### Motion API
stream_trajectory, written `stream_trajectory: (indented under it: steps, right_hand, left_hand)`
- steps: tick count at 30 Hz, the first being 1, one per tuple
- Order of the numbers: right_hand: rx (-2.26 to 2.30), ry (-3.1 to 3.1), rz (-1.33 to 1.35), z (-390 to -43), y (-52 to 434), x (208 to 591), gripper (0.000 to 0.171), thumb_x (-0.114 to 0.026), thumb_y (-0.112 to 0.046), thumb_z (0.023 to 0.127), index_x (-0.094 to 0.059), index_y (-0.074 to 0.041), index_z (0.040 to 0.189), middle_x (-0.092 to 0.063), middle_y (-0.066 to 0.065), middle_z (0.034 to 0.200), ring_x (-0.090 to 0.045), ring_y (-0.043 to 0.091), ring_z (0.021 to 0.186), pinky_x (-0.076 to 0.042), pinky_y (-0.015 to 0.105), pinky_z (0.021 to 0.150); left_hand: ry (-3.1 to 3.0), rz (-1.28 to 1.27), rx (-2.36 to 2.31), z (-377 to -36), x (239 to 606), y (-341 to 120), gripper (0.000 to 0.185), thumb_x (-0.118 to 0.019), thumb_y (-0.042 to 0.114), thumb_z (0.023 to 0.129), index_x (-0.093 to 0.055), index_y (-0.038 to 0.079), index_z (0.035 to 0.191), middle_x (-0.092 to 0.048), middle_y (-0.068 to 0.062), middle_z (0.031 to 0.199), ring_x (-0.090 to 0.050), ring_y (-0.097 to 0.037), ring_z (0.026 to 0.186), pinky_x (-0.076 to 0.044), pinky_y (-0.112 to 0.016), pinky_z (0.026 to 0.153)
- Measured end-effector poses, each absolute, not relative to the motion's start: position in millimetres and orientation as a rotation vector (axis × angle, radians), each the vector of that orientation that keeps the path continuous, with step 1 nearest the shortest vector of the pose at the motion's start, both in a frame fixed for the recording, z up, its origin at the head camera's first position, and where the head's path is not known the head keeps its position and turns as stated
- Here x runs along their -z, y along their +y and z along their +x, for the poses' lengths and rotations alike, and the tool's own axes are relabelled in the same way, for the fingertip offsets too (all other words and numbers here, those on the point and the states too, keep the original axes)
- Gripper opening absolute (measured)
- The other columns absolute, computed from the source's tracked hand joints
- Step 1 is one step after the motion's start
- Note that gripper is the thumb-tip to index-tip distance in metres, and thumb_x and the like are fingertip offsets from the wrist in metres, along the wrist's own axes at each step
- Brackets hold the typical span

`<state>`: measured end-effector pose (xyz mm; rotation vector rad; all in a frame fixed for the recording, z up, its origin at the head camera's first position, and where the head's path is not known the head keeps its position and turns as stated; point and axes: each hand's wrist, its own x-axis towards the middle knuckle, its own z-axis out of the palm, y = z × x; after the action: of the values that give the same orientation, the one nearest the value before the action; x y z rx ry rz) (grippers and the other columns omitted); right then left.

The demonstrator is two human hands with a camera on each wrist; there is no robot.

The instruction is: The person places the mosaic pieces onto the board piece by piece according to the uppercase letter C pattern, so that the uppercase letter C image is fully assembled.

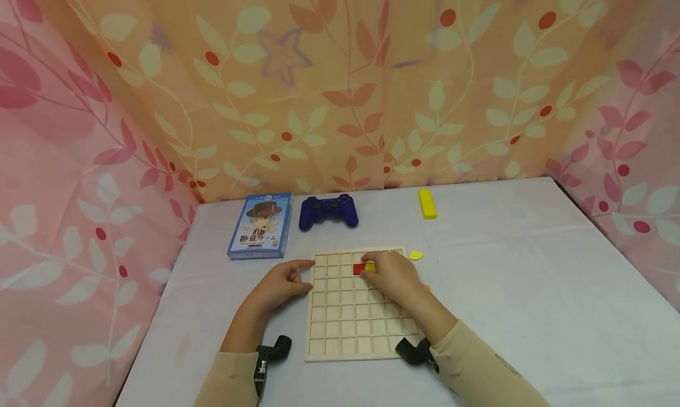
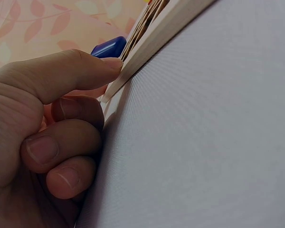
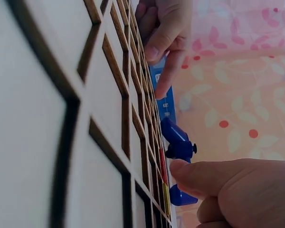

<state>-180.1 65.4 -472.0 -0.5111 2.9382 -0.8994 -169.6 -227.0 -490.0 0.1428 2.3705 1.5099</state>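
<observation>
Thumb and forefinger of the right hand [image 1: 392, 275] stand narrowly about a flat yellow square tile [image 1: 370, 266] at their tips; whether they pinch it, I cannot tell. Best to settle it level within its cell of the pale wooden grid board [image 1: 332, 330], without nudging the flat red square tile [image 1: 358, 269] just left of those fingertips, while the left hand [image 1: 281, 284], thumb and forefinger spread, braces the edge beside it

Left hand [image 1: 277, 284], thumb [image 1: 299, 288] extended (three fingers [image 2: 64, 142] curled), right hand [image 1: 394, 272] palm down, forearms [image 1: 245, 329] converging
</observation>
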Motion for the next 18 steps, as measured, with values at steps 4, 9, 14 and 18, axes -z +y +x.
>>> stream_trajectory:
  steps: [4, 9, 14, 18]
  right_hand:
    - [0.923, 2.956, -0.519, -177, 67, 464, 0.031, -0.079, -0.027, 0.091, -0.077, -0.013, 0.119, -0.047, -0.008, 0.055, -0.041, 0.012, 0.051, -0.032, 0.029, 0.047]
    - [0.977, 2.976, -0.523, -174, 70, 451, 0.031, -0.078, -0.025, 0.091, -0.076, -0.012, 0.119, -0.042, -0.007, 0.052, -0.037, 0.010, 0.046, -0.025, 0.026, 0.045]
    - [0.988, 3.002, -0.530, -172, 75, 437, 0.033, -0.079, -0.029, 0.092, -0.076, -0.013, 0.121, -0.045, -0.007, 0.056, -0.041, 0.011, 0.051, -0.032, 0.029, 0.047]
    - [1.001, 3.015, -0.536, -171, 80, 426, 0.033, -0.079, -0.030, 0.092, -0.075, -0.014, 0.121, -0.048, -0.007, 0.059, -0.043, 0.012, 0.052, -0.036, 0.032, 0.050]
  left_hand:
    - [2.367, 0.148, -1.515, -169, 490, -227, 0.058, -0.078, 0.007, 0.089, -0.059, 0.008, 0.144, -0.049, 0.001, 0.062, -0.036, -0.012, 0.051, -0.031, -0.026, 0.048]
    - [2.374, 0.152, -1.512, -170, 491, -227, 0.058, -0.079, 0.008, 0.089, -0.060, 0.008, 0.144, -0.049, 0.001, 0.062, -0.036, -0.012, 0.051, -0.031, -0.026, 0.048]
    - [2.368, 0.149, -1.513, -169, 490, -228, 0.059, -0.079, 0.008, 0.088, -0.059, 0.007, 0.144, -0.049, 0.001, 0.062, -0.037, -0.013, 0.052, -0.031, -0.025, 0.049]
    - [2.367, 0.154, -1.512, -170, 490, -228, 0.059, -0.079, 0.008, 0.088, -0.059, 0.007, 0.144, -0.049, 0.000, 0.063, -0.037, -0.013, 0.052, -0.032, -0.026, 0.049]
